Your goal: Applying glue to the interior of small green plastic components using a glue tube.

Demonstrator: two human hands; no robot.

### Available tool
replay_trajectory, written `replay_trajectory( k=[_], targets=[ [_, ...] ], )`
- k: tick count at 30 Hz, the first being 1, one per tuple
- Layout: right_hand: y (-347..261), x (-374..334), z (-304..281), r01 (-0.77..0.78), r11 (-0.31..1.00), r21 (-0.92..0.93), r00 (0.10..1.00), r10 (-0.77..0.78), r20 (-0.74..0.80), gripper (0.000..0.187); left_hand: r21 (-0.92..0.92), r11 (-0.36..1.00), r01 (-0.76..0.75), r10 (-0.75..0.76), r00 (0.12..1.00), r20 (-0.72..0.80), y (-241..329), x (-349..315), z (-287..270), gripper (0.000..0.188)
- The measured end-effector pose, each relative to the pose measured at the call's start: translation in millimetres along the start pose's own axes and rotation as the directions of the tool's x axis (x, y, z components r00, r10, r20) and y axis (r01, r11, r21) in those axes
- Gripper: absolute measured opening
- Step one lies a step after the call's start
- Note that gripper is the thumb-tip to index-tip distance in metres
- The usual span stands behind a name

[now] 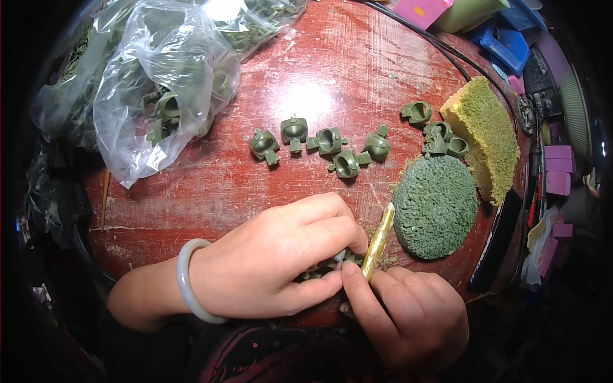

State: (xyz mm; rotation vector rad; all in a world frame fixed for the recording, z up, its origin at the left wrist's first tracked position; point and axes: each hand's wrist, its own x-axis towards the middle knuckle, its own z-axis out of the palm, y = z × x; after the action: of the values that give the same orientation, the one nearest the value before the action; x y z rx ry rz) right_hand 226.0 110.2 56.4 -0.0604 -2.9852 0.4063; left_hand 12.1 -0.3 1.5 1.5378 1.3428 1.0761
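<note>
My left hand (274, 258), with a pale bangle at its wrist, is closed around a small green plastic part (329, 263) that the fingers mostly hide. Close against it, my right hand (415, 313) grips a slim gold-wrapped tool (378, 244). One pale end of the tool points away from me, and its other end is hidden by the fingers. Beyond my hands lie several loose dark green moulded plastic parts, among them a hollow cup-shaped one (347, 164) and a rounded one (294, 130).
A round green abrasive pad (436, 207) lies right of the tool, beside a yellow sponge block (485, 140). More green parts (440, 139) sit behind the pad. Clear plastic bags (159, 83) of green pieces fill the far left of the red table (223, 185). Black cables (440, 45) cross the far right.
</note>
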Motion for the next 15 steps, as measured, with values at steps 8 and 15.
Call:
replay_trajectory(
  k=[8,15],
  targets=[
    [0,0,0,-0.004,1.0,-0.009,1.0,0.005,0.03,0.038,0.011,1.0,0.003,-0.003,1.0,-0.004,0,0,0,0.031],
    [0,2,6,0.006,1.0,0.004,1.0,-0.006,-0.029,0.035,0.008,1.0,-0.007,0.007,1.0,0.0,1,2,0,0.03]
  ],
)
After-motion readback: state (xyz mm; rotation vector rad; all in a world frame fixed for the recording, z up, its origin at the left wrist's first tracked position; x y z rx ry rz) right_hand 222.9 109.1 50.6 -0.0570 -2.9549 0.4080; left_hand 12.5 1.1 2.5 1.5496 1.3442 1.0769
